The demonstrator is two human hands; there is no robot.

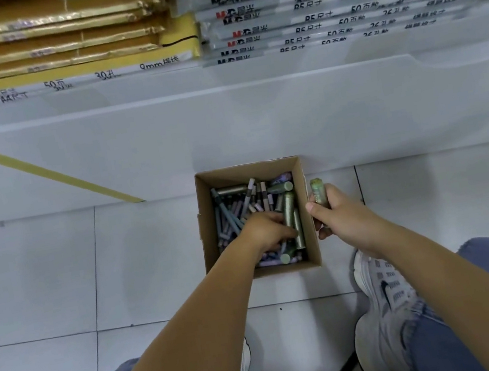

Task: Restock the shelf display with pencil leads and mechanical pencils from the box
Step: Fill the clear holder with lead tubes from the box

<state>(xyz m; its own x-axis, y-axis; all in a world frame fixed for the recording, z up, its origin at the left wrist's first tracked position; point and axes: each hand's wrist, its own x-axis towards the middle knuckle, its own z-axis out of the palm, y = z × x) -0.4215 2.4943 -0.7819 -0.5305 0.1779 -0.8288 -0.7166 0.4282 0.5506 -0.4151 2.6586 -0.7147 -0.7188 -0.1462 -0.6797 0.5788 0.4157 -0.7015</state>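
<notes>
The box [207,224] sits on the floor [41,277], full of loose mechanical pencils [228,215] and green lead tubes [289,208]. The right hand [335,213] grips one tube [317,190] just outside the right wall, and a slack hold could drop it. The left hand [265,230] is down in the pile, where raking might snag or spill pieces. Its fingers are buried, so I cannot tell whether they hold anything. It possibly touches a tube. The display slots are out of view.

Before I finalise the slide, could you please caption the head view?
Left hand reaches into the cardboard box of pencils while right hand grips a green tube beside it.
</notes>
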